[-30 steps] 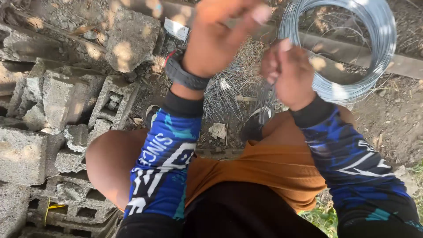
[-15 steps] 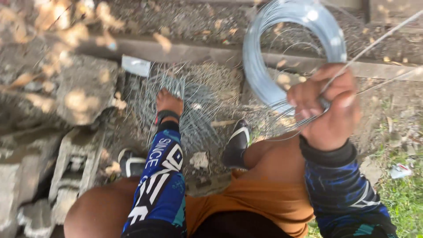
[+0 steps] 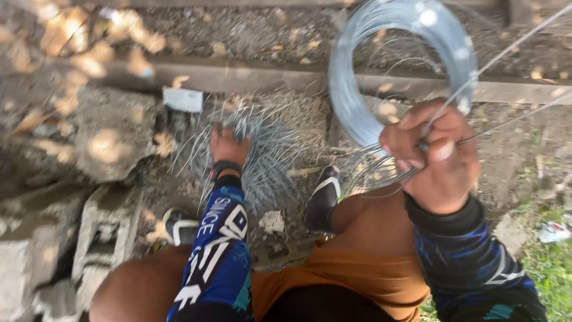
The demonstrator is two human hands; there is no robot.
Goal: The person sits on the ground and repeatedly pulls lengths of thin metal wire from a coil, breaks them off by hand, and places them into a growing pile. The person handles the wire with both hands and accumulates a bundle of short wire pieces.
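Vs. half a sec ago little differs: we see the left hand (image 3: 228,145) still down low on the pile of cut wire pieces (image 3: 262,161) on the ground, fingers spread over the strands, grip hard to tell; the view sits a bit closer and the wire coil (image 3: 357,107) now shows higher up, its top at the frame edge. A sec ago both hands were up near the coil, so the left one has dropped since. The right hand (image 3: 438,155) stays fisted tight on the coil's lower edge, thumb over the strands, w/ two loose wire ends running off up-right. The coil hangs upright in the air, well above the ground, just right of the pile. Around: broken concrete blocks (image 3: 101,232) at left, a wood plank (image 3: 268,77) across the back, a small white scrap (image 3: 183,99) beside the pile, black-and-white shoes (image 3: 322,200) either side of it, grass (image 3: 554,274) at right. The blue sleeves and orange shorts (image 3: 345,277) hide the ground nearest us.
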